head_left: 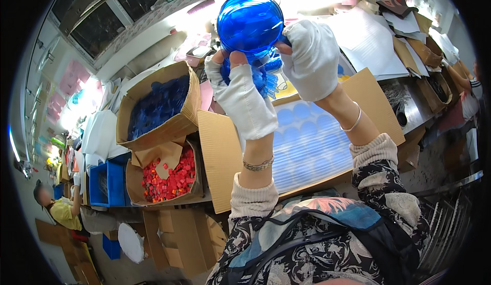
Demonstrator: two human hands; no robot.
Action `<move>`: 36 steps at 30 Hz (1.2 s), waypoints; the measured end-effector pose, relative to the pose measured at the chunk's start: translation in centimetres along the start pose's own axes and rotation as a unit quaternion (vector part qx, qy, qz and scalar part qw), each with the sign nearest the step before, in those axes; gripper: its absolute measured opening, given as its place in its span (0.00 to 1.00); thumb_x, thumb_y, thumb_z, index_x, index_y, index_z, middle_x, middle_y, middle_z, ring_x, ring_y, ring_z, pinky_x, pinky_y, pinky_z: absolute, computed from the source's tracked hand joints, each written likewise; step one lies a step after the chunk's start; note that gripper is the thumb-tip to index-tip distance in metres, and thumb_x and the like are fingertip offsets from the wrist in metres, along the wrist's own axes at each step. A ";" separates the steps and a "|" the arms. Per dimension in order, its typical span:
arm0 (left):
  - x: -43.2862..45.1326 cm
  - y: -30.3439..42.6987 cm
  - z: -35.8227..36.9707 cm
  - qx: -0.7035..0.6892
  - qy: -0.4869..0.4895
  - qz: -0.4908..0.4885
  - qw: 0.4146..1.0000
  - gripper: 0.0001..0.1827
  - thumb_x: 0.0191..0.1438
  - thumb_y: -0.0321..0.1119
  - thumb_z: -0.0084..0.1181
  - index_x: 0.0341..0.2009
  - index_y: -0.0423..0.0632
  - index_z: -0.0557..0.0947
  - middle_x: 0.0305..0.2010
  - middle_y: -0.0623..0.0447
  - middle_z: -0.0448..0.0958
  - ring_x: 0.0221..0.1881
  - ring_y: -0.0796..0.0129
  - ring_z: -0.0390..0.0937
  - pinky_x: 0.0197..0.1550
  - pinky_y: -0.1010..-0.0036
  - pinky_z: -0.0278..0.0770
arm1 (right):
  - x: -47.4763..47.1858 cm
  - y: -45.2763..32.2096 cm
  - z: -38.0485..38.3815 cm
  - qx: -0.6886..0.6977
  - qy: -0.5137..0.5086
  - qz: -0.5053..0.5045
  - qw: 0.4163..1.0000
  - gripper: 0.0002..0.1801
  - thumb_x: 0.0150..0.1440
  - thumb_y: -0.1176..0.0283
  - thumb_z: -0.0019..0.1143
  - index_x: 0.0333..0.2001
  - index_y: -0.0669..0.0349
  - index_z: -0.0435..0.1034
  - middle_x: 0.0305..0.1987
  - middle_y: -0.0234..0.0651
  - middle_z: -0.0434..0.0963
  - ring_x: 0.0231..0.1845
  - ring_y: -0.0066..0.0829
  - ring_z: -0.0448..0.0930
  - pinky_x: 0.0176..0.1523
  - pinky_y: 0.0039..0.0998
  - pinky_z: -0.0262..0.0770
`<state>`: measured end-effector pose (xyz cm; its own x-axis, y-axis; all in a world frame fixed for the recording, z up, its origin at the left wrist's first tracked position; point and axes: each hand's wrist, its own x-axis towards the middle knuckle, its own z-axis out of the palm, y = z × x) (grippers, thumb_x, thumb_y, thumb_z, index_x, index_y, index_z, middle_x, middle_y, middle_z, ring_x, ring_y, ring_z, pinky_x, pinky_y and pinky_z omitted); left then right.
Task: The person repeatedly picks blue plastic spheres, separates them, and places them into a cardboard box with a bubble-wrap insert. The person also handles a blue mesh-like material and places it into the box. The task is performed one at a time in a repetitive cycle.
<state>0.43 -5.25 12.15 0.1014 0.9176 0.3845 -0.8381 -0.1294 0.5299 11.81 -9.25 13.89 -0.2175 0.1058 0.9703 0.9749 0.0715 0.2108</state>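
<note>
A round, translucent blue plastic piece (pixel 250 22), perhaps a lens or dish, is raised under the bright lamp. My left hand (pixel 242 93), in a white fingerless glove, grips its lower edge with thumb and fingers. At its right edge, my right hand (pixel 310 56), gloved the same way, pinches the piece. More blue plastic parts (pixel 271 85) show behind my left hand, partly hidden by it. Below my forearms, an open cardboard carton (pixel 215 162) holds rows of round blue pieces under a translucent ribbed sheet (pixel 307 147).
To the left, one cardboard box (pixel 161 133) holds dark blue plastic parts; another (pixel 134 177) holds small red pieces. A blue bin (pixel 107 183) stands beside them. White sheets (pixel 368 39) lie at the back right. Co-workers (pixel 63 210) are at the far left and far right.
</note>
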 end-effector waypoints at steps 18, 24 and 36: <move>-0.1 -0.1 0.7 0.017 -0.024 -0.003 1.000 0.10 0.61 0.41 0.60 0.39 0.50 0.76 0.36 0.60 0.75 0.36 0.78 0.72 0.40 0.81 0.73 | -0.3 0.8 0.9 0.040 0.100 0.129 0.986 0.11 0.60 0.67 0.60 0.28 0.59 0.70 0.16 0.36 0.69 0.15 0.37 0.70 0.21 0.34 0.65; -0.2 0.5 1.2 0.011 0.008 0.000 1.000 0.11 0.63 0.42 0.57 0.37 0.48 0.77 0.32 0.61 0.75 0.25 0.83 0.64 0.28 0.87 0.64 | -0.2 0.6 1.4 0.074 0.114 0.164 0.977 0.12 0.61 0.67 0.59 0.27 0.60 0.71 0.14 0.36 0.67 0.14 0.36 0.69 0.21 0.33 0.65; 1.0 0.9 0.1 -0.055 0.073 -0.056 0.994 0.11 0.60 0.33 0.55 0.47 0.47 0.75 0.38 0.50 0.80 0.35 0.66 0.81 0.37 0.72 0.83 | 0.1 0.5 1.1 0.070 0.126 0.179 0.973 0.14 0.61 0.65 0.59 0.25 0.59 0.70 0.13 0.36 0.68 0.12 0.35 0.69 0.19 0.32 0.64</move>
<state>-0.18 -4.46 13.07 0.1259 0.9695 0.2101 -0.8799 0.0114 0.4750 12.27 -8.09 13.96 0.1695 -0.0970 0.9807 0.9666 0.2106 -0.1463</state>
